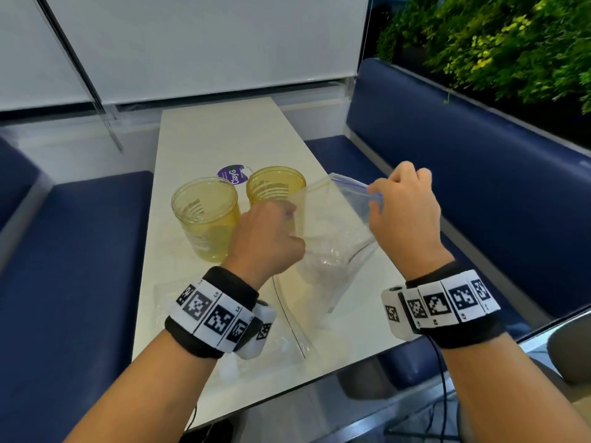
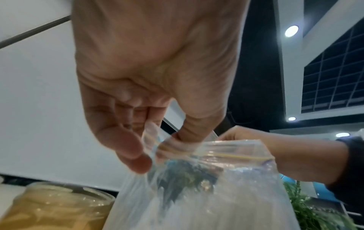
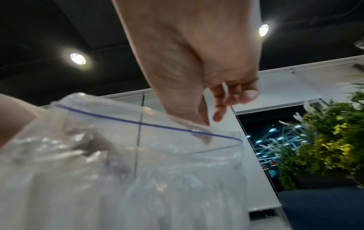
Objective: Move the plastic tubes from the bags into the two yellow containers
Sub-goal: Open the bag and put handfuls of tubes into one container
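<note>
A clear zip bag point(image 1: 332, 238) hangs above the white table point(image 1: 224, 135), held up by both hands. My left hand point(image 1: 271, 238) pinches its left top edge point(image 2: 157, 147). My right hand point(image 1: 403, 212) pinches the right top edge along the blue zip line point(image 3: 197, 130). Clear plastic tubes point(image 3: 138, 179) lie blurred inside the bag. Two yellow containers stand upright behind the bag, one at the left point(image 1: 206, 215) and one further back point(image 1: 275, 183), partly hidden by the bag. A second clear bag point(image 1: 281, 330) lies flat on the table under my left wrist.
A purple round label point(image 1: 232, 175) lies behind the containers. Blue benches point(image 1: 73, 251) flank the table on both sides. Green plants point(image 1: 499, 43) stand behind the right bench. The table's near edge point(image 1: 287, 391) runs below my wrists.
</note>
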Demonstrator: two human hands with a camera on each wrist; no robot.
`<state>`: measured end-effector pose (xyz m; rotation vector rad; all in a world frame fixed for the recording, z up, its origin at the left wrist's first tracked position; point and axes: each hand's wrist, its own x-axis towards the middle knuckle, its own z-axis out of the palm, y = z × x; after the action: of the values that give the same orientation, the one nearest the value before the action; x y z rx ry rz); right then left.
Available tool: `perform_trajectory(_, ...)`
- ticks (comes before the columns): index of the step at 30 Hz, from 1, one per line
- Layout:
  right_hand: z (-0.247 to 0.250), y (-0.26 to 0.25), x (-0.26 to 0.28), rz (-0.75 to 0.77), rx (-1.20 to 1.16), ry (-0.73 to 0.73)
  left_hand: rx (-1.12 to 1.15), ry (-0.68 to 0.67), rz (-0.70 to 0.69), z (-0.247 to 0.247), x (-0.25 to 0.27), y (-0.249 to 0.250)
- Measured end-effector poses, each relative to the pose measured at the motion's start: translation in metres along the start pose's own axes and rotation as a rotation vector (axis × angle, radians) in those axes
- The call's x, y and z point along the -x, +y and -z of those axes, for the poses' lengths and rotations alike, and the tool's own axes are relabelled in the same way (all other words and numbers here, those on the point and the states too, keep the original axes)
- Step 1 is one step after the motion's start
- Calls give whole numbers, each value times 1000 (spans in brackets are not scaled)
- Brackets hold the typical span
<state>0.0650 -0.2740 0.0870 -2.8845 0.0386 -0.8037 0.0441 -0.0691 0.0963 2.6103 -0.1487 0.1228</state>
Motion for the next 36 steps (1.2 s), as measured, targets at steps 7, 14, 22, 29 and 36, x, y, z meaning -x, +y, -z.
perform_trajectory(7, 15, -31, -14, 428, -192, -530, 184, 40, -21, -8, 0, -7)
perform_trajectory(14, 1, -34, -9, 470, -147, -943, 326, 71, 42, -12, -3, -32)
perform_trajectory(22, -31, -49, 7, 510, -172, -759, 392, 32, 18, -19, -2, -44)
perform_trajectory(29, -15, -54, -11, 362, -337, -533, 375, 2, -76, -22, 2, -47)
perform_trajectory(36, 30, -62, -35, 350, -587, -452, 401, 5, -169, -42, -3, -40)
